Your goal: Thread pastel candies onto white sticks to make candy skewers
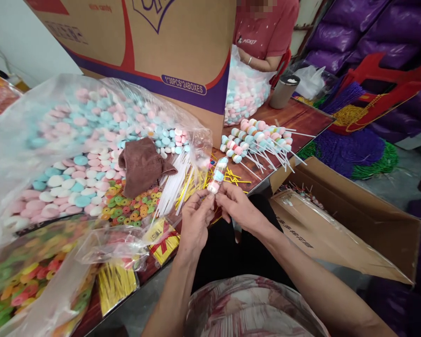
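A candy skewer (218, 174) of pastel blue, white and pink pieces in clear wrap points up and away between my hands. My left hand (197, 213) pinches its lower end from the left. From the right, the closed fingers of my right hand (236, 203) press at the same lower end. Gold twist ties (233, 177) lie just beyond my hands, and white sticks (173, 180) are bunched left of them. Finished-looking candy skewers (257, 138) with white sticks are piled to the upper right. A brown cloth (143, 166) rests on the loose marshmallows.
A large carton (143, 51) stands at the back. Bags of marshmallows (63, 182) and gummy rings (24, 290) cover the left. A grey cup (284, 91) is near the far edge, beside a seated person (266, 42). An open box (351, 224) sits at right.
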`<state>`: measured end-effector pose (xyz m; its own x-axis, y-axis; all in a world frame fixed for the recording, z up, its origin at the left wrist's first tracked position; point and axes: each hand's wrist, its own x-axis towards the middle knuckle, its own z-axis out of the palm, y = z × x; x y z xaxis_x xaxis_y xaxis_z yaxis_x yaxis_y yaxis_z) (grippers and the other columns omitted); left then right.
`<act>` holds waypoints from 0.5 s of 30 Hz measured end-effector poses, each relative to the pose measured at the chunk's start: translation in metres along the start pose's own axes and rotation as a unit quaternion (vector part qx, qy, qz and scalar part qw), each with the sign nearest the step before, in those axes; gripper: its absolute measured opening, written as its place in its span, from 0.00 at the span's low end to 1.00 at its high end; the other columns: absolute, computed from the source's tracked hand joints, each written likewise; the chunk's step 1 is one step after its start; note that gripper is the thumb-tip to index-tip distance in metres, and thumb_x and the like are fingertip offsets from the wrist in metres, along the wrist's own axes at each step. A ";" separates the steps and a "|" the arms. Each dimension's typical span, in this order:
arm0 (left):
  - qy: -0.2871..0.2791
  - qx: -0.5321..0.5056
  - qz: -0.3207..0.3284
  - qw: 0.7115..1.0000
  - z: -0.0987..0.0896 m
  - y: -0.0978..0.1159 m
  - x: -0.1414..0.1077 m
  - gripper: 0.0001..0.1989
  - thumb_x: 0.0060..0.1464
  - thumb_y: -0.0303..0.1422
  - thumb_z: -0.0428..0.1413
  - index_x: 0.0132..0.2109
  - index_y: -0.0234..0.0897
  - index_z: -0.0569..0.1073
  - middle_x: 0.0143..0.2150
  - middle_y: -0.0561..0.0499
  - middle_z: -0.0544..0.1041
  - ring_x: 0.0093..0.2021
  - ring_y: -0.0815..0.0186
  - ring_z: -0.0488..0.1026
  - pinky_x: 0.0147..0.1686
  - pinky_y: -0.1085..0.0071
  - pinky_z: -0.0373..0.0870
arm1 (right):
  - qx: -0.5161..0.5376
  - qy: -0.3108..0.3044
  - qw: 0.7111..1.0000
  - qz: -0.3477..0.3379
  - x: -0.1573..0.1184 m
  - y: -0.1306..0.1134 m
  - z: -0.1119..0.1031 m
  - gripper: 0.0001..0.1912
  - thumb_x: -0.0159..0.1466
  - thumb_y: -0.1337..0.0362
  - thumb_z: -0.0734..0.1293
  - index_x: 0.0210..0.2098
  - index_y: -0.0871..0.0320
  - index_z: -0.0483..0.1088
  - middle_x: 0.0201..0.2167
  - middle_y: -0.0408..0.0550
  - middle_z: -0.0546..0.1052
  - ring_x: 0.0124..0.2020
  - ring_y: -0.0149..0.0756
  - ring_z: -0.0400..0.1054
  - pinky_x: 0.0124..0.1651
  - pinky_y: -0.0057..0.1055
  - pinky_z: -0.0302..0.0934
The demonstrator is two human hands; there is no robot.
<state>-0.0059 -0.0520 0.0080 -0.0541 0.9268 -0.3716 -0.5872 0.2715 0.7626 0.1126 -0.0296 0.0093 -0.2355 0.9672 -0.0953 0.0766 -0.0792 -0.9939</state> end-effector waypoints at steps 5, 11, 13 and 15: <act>-0.038 -0.120 -0.106 0.986 0.000 0.005 0.006 0.12 0.45 0.27 0.68 0.33 0.31 0.71 0.24 0.57 0.66 0.18 0.83 0.50 0.16 0.86 0.46 | -0.095 0.068 0.986 -0.118 -0.009 0.009 -0.003 0.09 0.69 0.61 0.58 0.33 0.55 0.65 0.27 0.42 0.70 0.25 0.30 0.65 0.29 0.28 0.63; -0.052 -0.210 -0.205 0.954 0.002 0.008 0.005 0.11 0.49 0.22 0.64 0.35 0.32 0.69 0.27 0.58 0.64 0.18 0.84 0.52 0.16 0.86 0.47 | -0.342 0.130 0.871 -0.328 -0.013 0.022 -0.018 0.15 0.69 0.68 0.58 0.43 0.53 0.76 0.41 0.52 0.77 0.41 0.37 0.72 0.43 0.34 0.66; -0.048 -0.215 -0.214 0.952 0.003 0.008 0.003 0.11 0.49 0.22 0.65 0.35 0.32 0.69 0.26 0.59 0.63 0.18 0.84 0.51 0.15 0.86 0.48 | -0.375 0.120 0.849 -0.352 -0.010 0.021 -0.023 0.14 0.69 0.68 0.59 0.40 0.51 0.77 0.38 0.51 0.78 0.38 0.37 0.71 0.41 0.34 0.64; -0.050 -0.208 -0.202 0.956 0.006 0.007 0.000 0.12 0.47 0.23 0.66 0.35 0.32 0.69 0.25 0.60 0.63 0.18 0.83 0.52 0.15 0.86 0.47 | -0.389 0.112 0.830 -0.383 -0.006 0.019 -0.026 0.13 0.69 0.69 0.59 0.39 0.51 0.76 0.37 0.50 0.79 0.36 0.36 0.70 0.39 0.34 0.62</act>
<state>-0.0052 -0.0486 0.0162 0.3106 0.7942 -0.5223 -0.8151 0.5052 0.2835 0.1406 -0.0309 -0.0074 -0.3243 0.6897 0.6474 0.6112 0.6751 -0.4130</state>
